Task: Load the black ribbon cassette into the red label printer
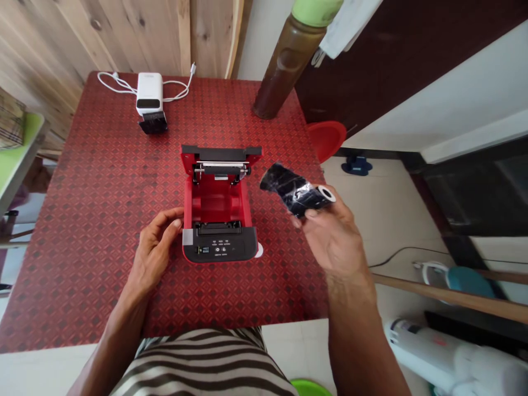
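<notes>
A red and black label printer (220, 209) stands on the table with its lid raised. Its red roll bay is bare inside, and the black front panel with small buttons faces me. Against the printer's left side rest the fingertips of my left hand (154, 245), loosely bent, with the thumb apart near the front corner. My right hand (336, 234) grips a roll of black glossy film (303, 198) with a white core, held in the air to the right of the printer. The film's loose end sticks out toward the printer. A white round piece (259, 251) shows at the printer's front right corner.
On the red patterned table (94, 181), a white device (149, 93) with a white cable and a black piece stands at the back left. A tall brown bottle (284, 60) with a green lid stands at the back right. A red stool (328, 137) is beyond the right edge.
</notes>
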Available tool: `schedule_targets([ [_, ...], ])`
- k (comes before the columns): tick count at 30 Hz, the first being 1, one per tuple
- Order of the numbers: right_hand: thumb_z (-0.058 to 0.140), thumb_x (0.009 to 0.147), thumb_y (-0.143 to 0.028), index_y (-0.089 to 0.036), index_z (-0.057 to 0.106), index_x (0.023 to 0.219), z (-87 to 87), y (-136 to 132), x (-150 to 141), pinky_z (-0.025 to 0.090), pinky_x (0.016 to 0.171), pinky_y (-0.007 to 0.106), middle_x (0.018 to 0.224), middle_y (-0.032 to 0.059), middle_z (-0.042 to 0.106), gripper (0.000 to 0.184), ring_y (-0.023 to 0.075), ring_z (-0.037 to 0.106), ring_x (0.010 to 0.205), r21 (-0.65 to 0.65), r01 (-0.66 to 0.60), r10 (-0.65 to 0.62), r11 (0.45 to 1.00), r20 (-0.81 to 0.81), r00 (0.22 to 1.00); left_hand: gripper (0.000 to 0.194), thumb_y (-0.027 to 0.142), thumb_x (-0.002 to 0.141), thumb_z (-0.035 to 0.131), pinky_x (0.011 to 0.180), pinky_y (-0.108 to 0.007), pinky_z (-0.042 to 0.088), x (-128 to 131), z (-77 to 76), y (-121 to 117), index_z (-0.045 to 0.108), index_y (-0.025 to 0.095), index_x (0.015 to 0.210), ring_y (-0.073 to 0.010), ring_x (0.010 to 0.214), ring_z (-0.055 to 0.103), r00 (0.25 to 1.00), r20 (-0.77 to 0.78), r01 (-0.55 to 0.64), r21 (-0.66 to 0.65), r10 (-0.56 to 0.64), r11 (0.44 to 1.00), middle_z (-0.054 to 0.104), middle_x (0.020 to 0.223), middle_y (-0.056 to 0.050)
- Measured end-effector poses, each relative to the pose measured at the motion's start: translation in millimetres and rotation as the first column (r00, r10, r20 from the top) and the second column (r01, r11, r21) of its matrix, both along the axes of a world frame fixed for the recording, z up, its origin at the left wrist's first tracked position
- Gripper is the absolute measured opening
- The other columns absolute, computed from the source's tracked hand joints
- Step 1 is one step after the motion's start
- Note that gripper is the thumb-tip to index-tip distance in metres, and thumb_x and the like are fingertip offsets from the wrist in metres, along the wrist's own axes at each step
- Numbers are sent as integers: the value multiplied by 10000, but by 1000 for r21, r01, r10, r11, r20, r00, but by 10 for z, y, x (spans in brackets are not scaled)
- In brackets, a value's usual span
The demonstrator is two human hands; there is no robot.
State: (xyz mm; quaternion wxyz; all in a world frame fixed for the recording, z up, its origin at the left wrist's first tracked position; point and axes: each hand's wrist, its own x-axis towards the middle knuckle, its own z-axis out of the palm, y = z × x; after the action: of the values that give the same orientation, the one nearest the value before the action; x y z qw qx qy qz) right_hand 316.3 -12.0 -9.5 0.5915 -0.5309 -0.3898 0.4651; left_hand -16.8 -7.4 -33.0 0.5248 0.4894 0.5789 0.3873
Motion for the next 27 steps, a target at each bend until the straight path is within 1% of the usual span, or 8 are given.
schedule_targets([
  [3, 885, 866, -388, -350, 812, 1125, 216, -76, -80, 500, 592, 305, 1072, 19, 743, 271, 189, 599, 791, 1, -129, 128, 992, -86, 988, 454, 599, 1062, 744, 1025, -429, 637, 3, -2, 7, 838, 242, 1326, -312, 1128, 839, 1000, 13, 5, -1, -5, 1000, 896, 1199, -62],
  [5, 920, 888, -472, -339, 839, 1162, 343, -106, -152, 535, 623, 325, 1074, 30, 773, 315, 195, 622, 787, -6, -262, 261, 965, -77, 962, 462, 613, 1051, 755, 1033, -441, 639, 2, -11, 6, 838, 242, 1314, -312, 1108, 841, 1000, 21, 7, -4, -7, 1000, 894, 1200, -64],
  [8, 962, 905, -526, -308, 846, 1191, 521, -96, -259, 594, 714, 343, 1004, 28, 774, 378, 207, 684, 826, -32, -496, 495, 868, -28, 868, 493, 640, 1040, 766, 1055, -453, 632, 1, -20, -3, 831, 238, 1319, -324, 1138, 836, 999, 37, 6, -11, -6, 1000, 891, 1218, -75],
  [11, 1046, 840, -410, -299, 813, 1198, 646, -24, -375, 596, 727, 305, 990, 3, 767, 441, 183, 704, 841, -74, -601, 602, 796, -8, 798, 559, 680, 1019, 772, 1036, -453, 632, 5, -2, -15, 818, 214, 1325, -339, 1151, 829, 998, 58, 16, -22, -14, 1000, 887, 1227, -99],
  [14, 1083, 778, -284, -301, 755, 1177, 678, 65, -476, 603, 760, 281, 1022, -18, 766, 517, 160, 713, 858, -97, -619, 623, 779, 13, 782, 571, 674, 1020, 765, 1024, -446, 628, 13, 32, -26, 811, 193, 1323, -342, 1170, 820, 999, 45, 19, -46, -17, 999, 882, 1232, -116],
  [19, 940, 902, -297, -282, 701, 1078, 692, 179, -549, 574, 748, 303, 981, -18, 705, 297, 163, 674, 833, -128, -606, 618, 785, 232, 751, 557, 628, 1036, 747, 1036, -443, 611, 18, 37, -38, 795, 186, 1373, -337, 1225, 806, 999, 41, 22, -42, -21, 999, 865, 1337, -131],
  [23, 788, 952, -288, -270, 729, 1124, 771, 279, -601, 570, 776, 354, 1065, 30, 737, 182, 212, 694, 911, -130, -607, 567, 784, 550, 613, 542, 596, 1053, 725, 1041, -455, 604, 16, 15, -38, 777, 180, 1398, -338, 1231, 807, 998, 50, 39, -53, -36, 998, 859, 1364, -145],
  [27, 662, 1033, -309, -259, 732, 1155, 796, 353, -692, 583, 867, 419, 1098, 57, 784, 149, 250, 725, 957, -156, -610, 519, 777, 707, 480, 494, 564, 1051, 721, 1072, -453, 606, 20, 1, -31, 783, 179, 1354, -329, 1242, 810, 997, 69, 40, -13, -39, 999, 862, 1327, -138],
])
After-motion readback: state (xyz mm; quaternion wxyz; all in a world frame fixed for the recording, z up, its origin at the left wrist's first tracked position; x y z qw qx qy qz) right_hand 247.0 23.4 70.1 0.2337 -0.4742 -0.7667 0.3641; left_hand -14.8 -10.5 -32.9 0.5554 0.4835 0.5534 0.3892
